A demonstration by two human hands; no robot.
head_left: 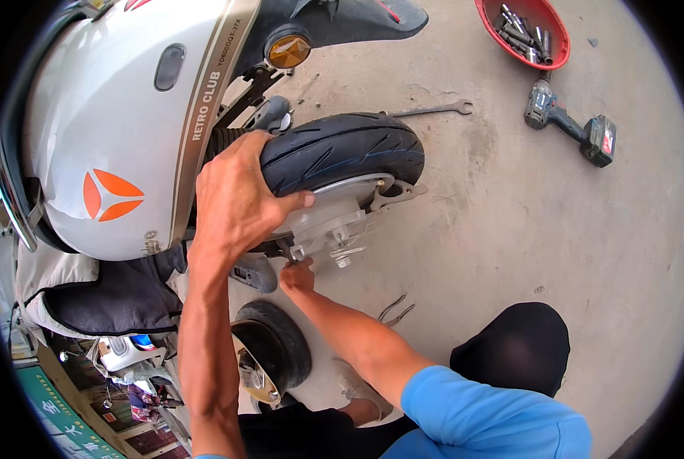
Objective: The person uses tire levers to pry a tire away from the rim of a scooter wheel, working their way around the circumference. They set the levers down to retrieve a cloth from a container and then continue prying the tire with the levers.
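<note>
The rear wheel of a white scooter (128, 99) is in front of me, with a black grooved tire (349, 149) around a grey hub (323, 218). My left hand (235, 187) grips the tire from its near left side, thumb along the sidewall and fingers over the tread, their tips hidden. Lower down, my right hand (297, 275) is at the underside of the hub, beside a bracket and a bolt end (344, 260). Its fingers are curled closed, and whatever is between them is hidden. A flat metal arm (399, 196) sticks out at the hub's right.
Beyond the tire lies an open-end wrench (433, 109). A cordless impact wrench (560, 118) rests on the concrete below a red bowl (562, 53) of sockets. Pliers-like handles (395, 314) lie near my right forearm. Another black tire (292, 344) sits by my feet.
</note>
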